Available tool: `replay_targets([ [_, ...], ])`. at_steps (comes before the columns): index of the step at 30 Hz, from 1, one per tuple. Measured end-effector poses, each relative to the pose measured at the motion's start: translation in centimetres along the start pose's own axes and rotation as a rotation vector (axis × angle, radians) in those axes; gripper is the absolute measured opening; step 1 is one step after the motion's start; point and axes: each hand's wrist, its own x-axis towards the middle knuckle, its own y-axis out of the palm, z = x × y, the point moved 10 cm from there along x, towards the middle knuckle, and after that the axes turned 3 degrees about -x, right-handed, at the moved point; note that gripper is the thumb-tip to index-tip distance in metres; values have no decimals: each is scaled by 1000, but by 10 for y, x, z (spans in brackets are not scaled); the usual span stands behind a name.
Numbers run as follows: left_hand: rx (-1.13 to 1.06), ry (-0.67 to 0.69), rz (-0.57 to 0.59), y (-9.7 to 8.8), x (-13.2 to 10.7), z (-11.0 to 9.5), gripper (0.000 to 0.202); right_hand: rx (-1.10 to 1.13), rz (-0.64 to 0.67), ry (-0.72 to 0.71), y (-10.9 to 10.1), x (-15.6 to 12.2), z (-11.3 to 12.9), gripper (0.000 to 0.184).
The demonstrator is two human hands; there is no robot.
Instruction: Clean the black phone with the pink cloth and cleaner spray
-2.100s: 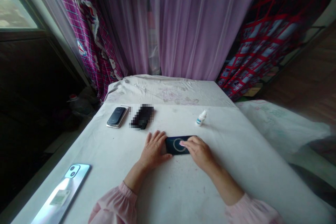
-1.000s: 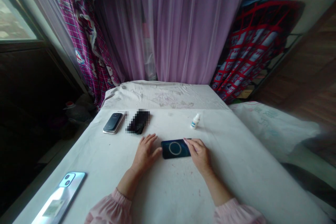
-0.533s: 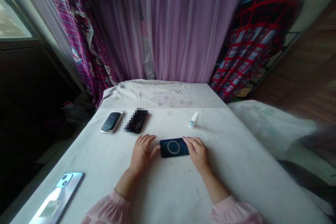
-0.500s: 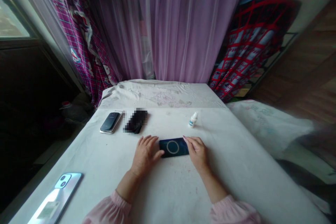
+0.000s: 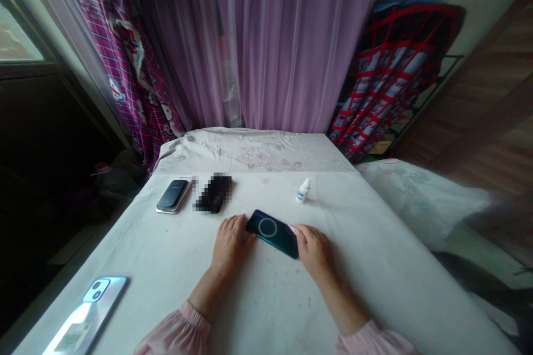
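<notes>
A dark blue-green phone [image 5: 280, 239] with a pale ring on its upper face is between my two hands, slanted with its right end nearer me. My left hand [image 5: 230, 241] grips the left end, thumb along the near edge. On the right end, my right hand [image 5: 315, 247] is closed, fingers bent against the phone's edge. Beyond the phone stands a small white dropper-style bottle [image 5: 303, 191] with a blue label.
A dark phone [image 5: 172, 194] lies on a lighter one at the back left. Beside them is a pixelated dark object [image 5: 214, 193]. A shiny silver-blue phone [image 5: 89, 313] lies near left. A white cloth [image 5: 266, 316] covers the table; purple curtains [image 5: 287, 44] hang behind.
The phone has turned clockwise, its left end moving away from me and its right end closer. My left hand has closed in on the left end.
</notes>
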Motion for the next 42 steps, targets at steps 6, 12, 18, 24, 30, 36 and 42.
replay_targets([
  [6,-12,2,-19,-7,1,-4,23,226,178,-64,3,-21,36,27],
  [12,85,5,88,10,-27,-31,70,228,125,-104,-1,-7,45,24],
  [18,153,8,204,26,-35,-37,88,175,224,-189,19,-3,55,22],
  [24,152,-9,237,27,-33,-37,98,19,256,-51,40,34,36,25],
  [30,146,-10,237,27,-30,-40,99,-64,296,63,57,63,24,26],
  [36,149,-5,231,26,-30,-42,98,59,232,-3,44,37,29,25],
  [42,166,20,194,26,-31,-42,95,170,221,-91,23,-4,43,24],
])
